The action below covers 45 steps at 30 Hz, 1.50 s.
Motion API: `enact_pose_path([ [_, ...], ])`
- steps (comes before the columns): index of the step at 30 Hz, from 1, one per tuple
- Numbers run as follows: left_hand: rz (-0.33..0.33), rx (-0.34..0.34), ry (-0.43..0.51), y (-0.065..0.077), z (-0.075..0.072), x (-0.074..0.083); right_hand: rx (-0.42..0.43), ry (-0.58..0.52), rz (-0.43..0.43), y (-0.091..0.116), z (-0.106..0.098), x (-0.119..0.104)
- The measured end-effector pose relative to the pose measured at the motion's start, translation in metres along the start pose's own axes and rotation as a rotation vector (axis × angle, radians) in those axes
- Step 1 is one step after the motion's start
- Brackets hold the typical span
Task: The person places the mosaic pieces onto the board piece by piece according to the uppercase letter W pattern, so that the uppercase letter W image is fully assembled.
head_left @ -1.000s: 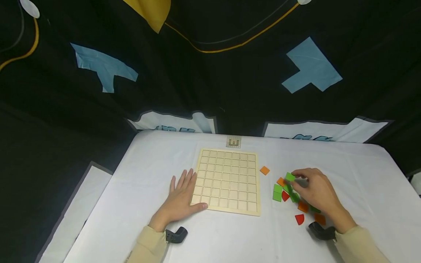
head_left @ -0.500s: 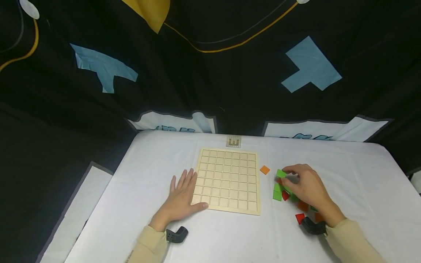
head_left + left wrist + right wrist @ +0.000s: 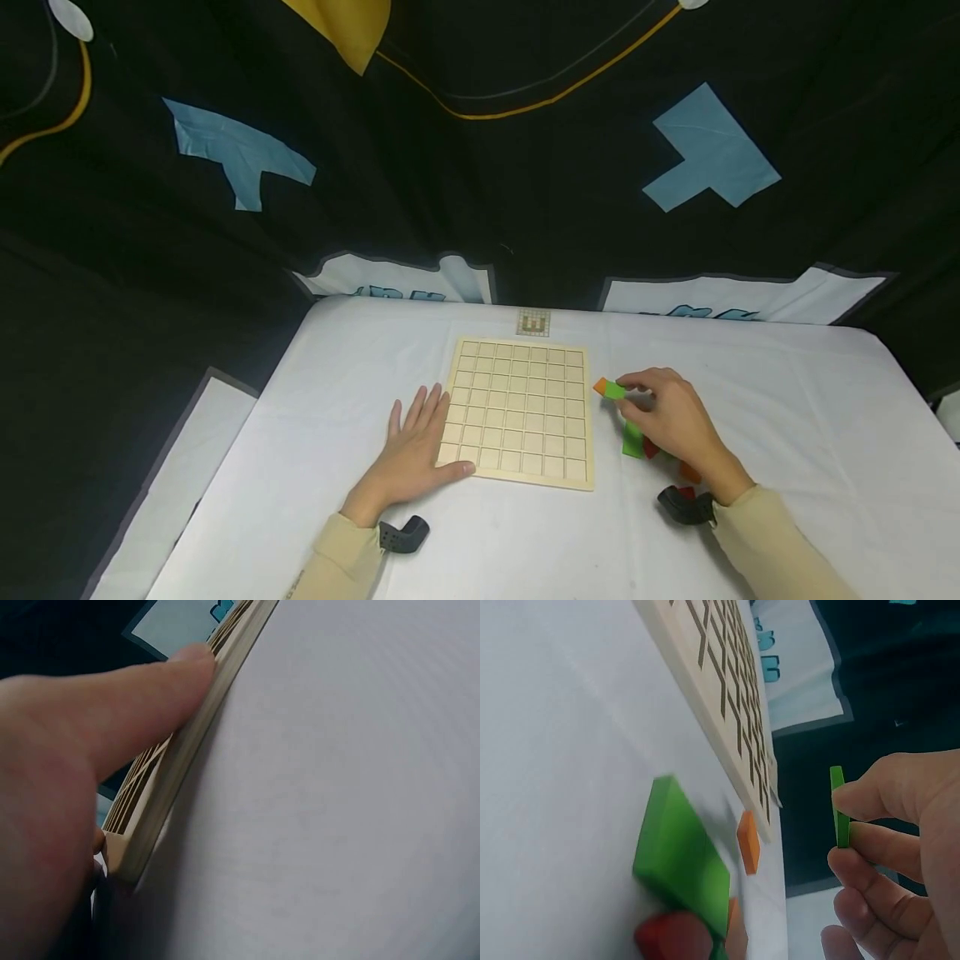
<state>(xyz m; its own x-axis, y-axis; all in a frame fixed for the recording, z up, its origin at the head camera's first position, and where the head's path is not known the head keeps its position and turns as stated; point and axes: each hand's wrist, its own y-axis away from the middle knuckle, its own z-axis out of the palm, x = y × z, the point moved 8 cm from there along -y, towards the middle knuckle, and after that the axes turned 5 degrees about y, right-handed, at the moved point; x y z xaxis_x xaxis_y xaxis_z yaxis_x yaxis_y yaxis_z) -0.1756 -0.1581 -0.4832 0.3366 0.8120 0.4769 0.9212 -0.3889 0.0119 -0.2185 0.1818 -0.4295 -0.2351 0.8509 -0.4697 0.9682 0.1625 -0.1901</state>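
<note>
A wooden grid board (image 3: 517, 412) lies flat on the white table, its cells bare. My left hand (image 3: 408, 458) rests at the board's lower left corner, fingers straight along the left side and the thumb (image 3: 161, 694) over the near edge. Between thumb and fingertips my right hand (image 3: 678, 421) pinches a thin green tile (image 3: 838, 810), lifted off the table just right of the board. In the head view that green tile partly covers an orange tile (image 3: 599, 386) lying beside the board.
Below the right hand lie more green tiles (image 3: 679, 855), a red piece (image 3: 676, 937) and an orange piece (image 3: 690, 473), partly hidden by hand and wrist. A small patterned card (image 3: 533, 322) lies beyond the board. Dark cloth (image 3: 480, 208) hangs behind the table.
My right hand has moved left from the pile toward the board, carrying the pinched green tile. The left hand and the board have stayed put.
</note>
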Motion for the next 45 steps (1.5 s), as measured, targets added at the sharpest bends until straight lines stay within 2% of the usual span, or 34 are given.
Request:
enact_pose_path([
  [25,0.005,0.008,-0.024,-0.001,0.0,0.0,-0.038,-0.084,-0.065,-0.02,0.035,-0.032],
  [35,0.004,0.002,-0.03,-0.001,0.0,0.001,-0.083,-0.107,-0.03,-0.026,0.048,-0.034],
  [45,0.008,0.005,-0.031,-0.001,0.001,0.0,-0.095,-0.122,-0.061,-0.033,0.053,-0.037],
])
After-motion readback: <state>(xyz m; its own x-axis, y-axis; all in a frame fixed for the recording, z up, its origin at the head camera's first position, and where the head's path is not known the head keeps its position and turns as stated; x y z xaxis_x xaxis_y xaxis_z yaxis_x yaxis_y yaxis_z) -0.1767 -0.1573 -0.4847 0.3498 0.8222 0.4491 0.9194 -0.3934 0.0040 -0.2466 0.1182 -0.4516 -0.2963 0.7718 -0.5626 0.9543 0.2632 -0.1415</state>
